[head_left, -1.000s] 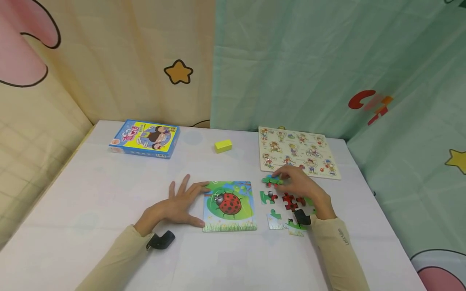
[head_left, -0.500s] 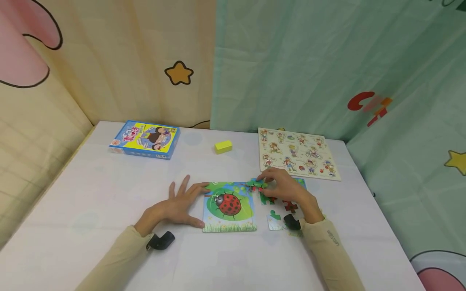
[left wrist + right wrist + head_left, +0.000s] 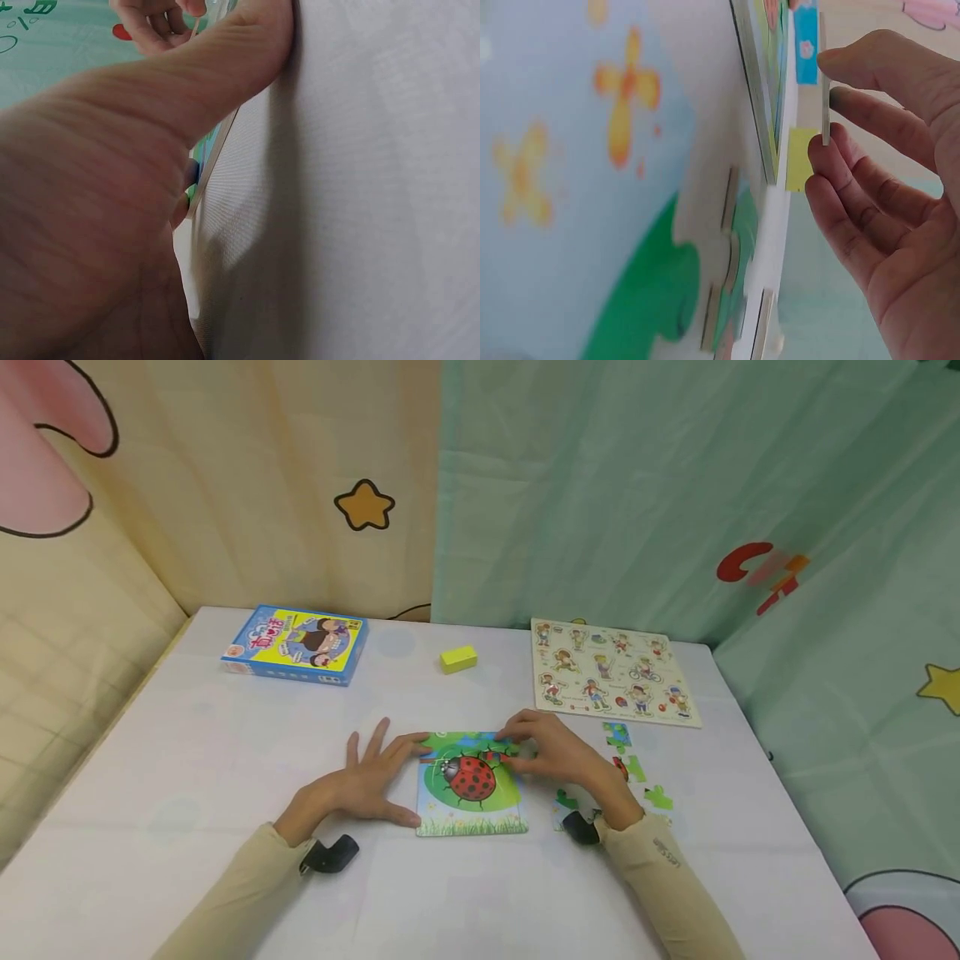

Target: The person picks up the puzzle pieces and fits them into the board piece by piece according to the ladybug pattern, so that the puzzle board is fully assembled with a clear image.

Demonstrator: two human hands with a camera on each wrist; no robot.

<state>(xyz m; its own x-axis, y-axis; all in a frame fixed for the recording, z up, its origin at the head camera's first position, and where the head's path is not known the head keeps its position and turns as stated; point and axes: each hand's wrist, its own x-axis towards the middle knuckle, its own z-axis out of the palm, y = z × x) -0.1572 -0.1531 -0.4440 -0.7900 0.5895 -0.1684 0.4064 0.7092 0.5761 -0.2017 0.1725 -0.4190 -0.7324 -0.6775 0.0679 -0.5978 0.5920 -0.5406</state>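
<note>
A square ladybug puzzle board (image 3: 468,822) lies flat in the middle of the table. My left hand (image 3: 363,785) is spread along its left side, thumb at the near corner and a straight finger at the far corner. Over the board's far right part, my right hand (image 3: 558,753) pinches a puzzle piece (image 3: 492,757), green with a bit of red. The right wrist view shows this thin piece (image 3: 826,90) edge-on between thumb and fingertips, raised above the board. Several loose puzzle pieces lie to the right, among them a green one (image 3: 658,797); my right forearm hides some.
At the back right lies a pale wooden board (image 3: 615,672) with pictures of children. A small yellow block (image 3: 458,659) sits behind the puzzle board. A blue and yellow box (image 3: 296,643) lies at the back left. Curtains (image 3: 570,485) hang along the table's far edge.
My right hand has picked up the puzzle piece from the loose pieces and carried it left over the puzzle board. The left hand has stayed in place.
</note>
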